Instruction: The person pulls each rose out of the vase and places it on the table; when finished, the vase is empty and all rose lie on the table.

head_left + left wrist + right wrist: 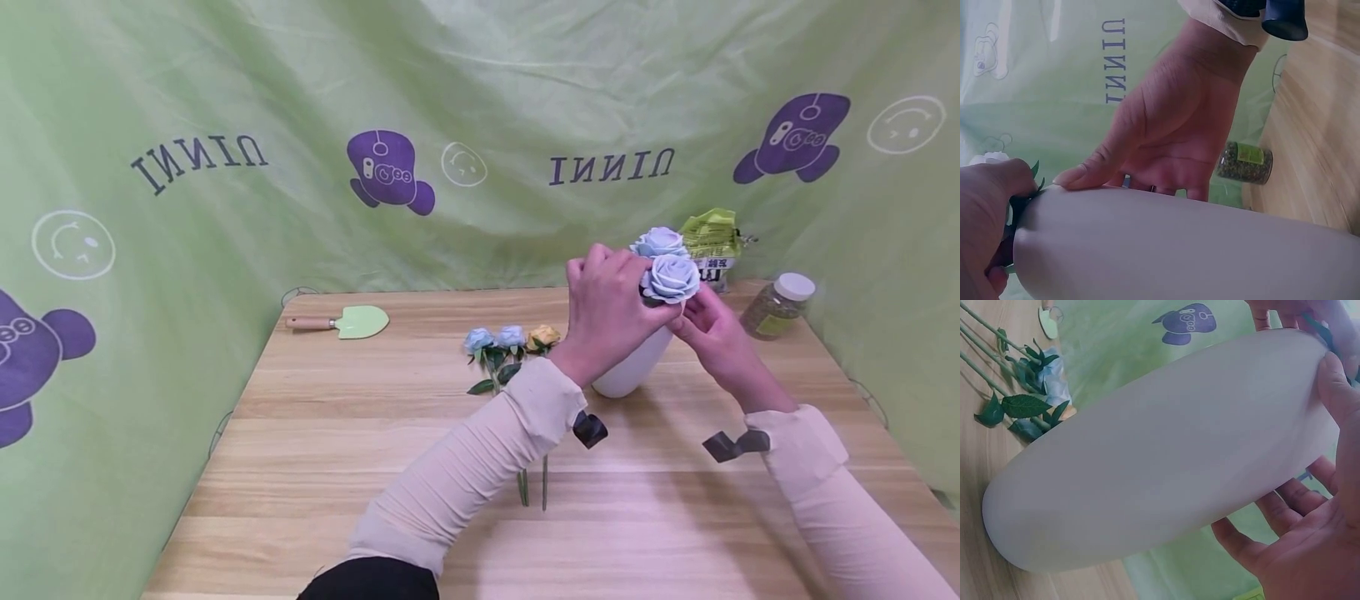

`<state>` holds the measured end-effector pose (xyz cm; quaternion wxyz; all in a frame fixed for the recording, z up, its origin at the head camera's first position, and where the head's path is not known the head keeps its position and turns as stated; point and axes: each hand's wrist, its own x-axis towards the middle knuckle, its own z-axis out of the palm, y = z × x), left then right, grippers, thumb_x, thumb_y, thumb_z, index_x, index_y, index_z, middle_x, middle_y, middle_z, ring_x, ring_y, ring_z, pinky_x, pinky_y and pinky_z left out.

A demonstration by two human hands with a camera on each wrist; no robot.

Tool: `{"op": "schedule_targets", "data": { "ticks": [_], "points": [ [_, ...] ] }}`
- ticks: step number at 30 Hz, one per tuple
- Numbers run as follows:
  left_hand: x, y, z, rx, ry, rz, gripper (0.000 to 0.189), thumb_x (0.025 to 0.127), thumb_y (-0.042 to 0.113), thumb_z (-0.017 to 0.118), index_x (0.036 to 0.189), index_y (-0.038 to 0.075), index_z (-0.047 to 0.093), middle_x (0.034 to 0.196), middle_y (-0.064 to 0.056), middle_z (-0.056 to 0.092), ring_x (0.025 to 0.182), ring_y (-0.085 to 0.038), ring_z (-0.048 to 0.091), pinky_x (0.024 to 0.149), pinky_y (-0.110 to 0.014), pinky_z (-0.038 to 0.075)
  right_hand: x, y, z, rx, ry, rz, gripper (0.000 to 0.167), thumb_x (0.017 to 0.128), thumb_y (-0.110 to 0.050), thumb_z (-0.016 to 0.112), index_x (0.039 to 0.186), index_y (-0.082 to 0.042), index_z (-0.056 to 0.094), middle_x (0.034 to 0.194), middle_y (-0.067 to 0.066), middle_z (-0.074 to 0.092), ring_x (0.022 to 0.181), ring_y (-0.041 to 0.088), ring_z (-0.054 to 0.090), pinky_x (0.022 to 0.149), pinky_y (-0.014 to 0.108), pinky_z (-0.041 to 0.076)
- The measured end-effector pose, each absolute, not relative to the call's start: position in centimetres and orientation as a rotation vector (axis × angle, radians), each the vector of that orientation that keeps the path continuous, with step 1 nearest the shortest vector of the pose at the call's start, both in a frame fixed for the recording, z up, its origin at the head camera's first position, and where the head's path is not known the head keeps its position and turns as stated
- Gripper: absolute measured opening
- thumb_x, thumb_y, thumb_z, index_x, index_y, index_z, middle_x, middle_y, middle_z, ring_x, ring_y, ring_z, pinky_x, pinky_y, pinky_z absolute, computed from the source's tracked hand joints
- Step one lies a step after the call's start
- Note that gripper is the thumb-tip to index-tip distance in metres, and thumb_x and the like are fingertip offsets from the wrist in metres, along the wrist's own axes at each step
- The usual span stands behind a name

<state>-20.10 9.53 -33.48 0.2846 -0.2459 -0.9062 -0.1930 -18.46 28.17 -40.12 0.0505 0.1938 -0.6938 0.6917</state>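
A tall white vase [626,375] stands on the wooden table, right of the middle. Two pale blue roses [671,278] show above its mouth in the head view. My left hand [609,300] is at the mouth, its fingers gripping the roses just under the blooms; green leaves poke out beside those fingers in the left wrist view. Lower on the right, my right hand [723,346] holds the upper vase, its thumb [1072,177] on the wall near the rim and its fingers [1279,509] around the far side. The stems inside the vase are hidden.
Two blue roses [495,337] and a yellow-orange rose [543,336] lie left of the vase, stems toward me. A green trowel [362,322] lies at the back left. Behind the vase are a green bag [711,237] and a white-lidded jar [776,308]. Green fabric [300,225] surrounds the table.
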Motion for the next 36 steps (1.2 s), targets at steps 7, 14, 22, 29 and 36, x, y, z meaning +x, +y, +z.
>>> {"op": "schedule_targets", "data": {
  "ticks": [7,14,22,29,36],
  "points": [
    [-20.2,9.2,-33.3,-0.659,-2.417,-0.627,0.056,0.078,0.054,0.081,0.121,0.021,0.069,0.108,0.012,0.075,0.091,-0.006,0.051,0.078,-0.019,0.036,-18.5,28.1,-40.1,0.563,-2.095,2.11,0.05,0.099,0.0,0.057,0.145,-0.016,0.044,0.129,-0.015,0.061,0.118,-0.005,0.059,0.097,0.006,0.05],
    [-20.3,8.8,-33.4,-0.746,-2.342,-0.814,0.048,0.081,0.038,0.083,0.121,0.014,0.07,0.107,0.006,0.076,0.09,-0.009,0.053,0.076,-0.014,0.04,-18.6,28.2,-40.3,0.562,-2.091,2.114,0.049,0.099,0.0,0.057,0.142,-0.019,0.045,0.129,-0.014,0.061,0.118,-0.005,0.059,0.097,0.006,0.05],
    [-20.4,8.5,-33.8,-0.843,-2.184,-1.03,0.043,0.085,0.01,0.076,0.126,0.002,0.063,0.109,-0.006,0.072,0.098,-0.017,0.059,0.089,-0.016,0.049,-18.5,28.2,-40.2,0.574,-2.101,2.12,0.054,0.1,-0.001,0.056,0.15,-0.01,0.038,0.133,-0.016,0.058,0.122,-0.005,0.056,0.1,0.006,0.048],
    [-20.4,8.4,-34.2,-0.873,-2.114,-1.161,0.044,0.086,0.002,0.073,0.127,-0.003,0.06,0.113,-0.011,0.07,0.105,-0.02,0.064,0.1,-0.011,0.05,-18.6,28.2,-40.3,0.598,-2.093,2.116,0.055,0.1,0.0,0.056,0.151,-0.007,0.037,0.135,-0.016,0.056,0.123,-0.005,0.055,0.1,0.007,0.048],
    [-20.2,8.2,-34.0,-0.857,-2.066,-1.251,0.044,0.086,0.0,0.073,0.127,-0.005,0.059,0.111,-0.014,0.07,0.106,-0.021,0.069,0.101,-0.008,0.048,-18.6,28.1,-40.2,0.59,-2.068,2.135,0.056,0.099,0.0,0.056,0.151,-0.007,0.036,0.136,-0.015,0.057,0.123,-0.004,0.056,0.1,0.007,0.048]
  ]
}}
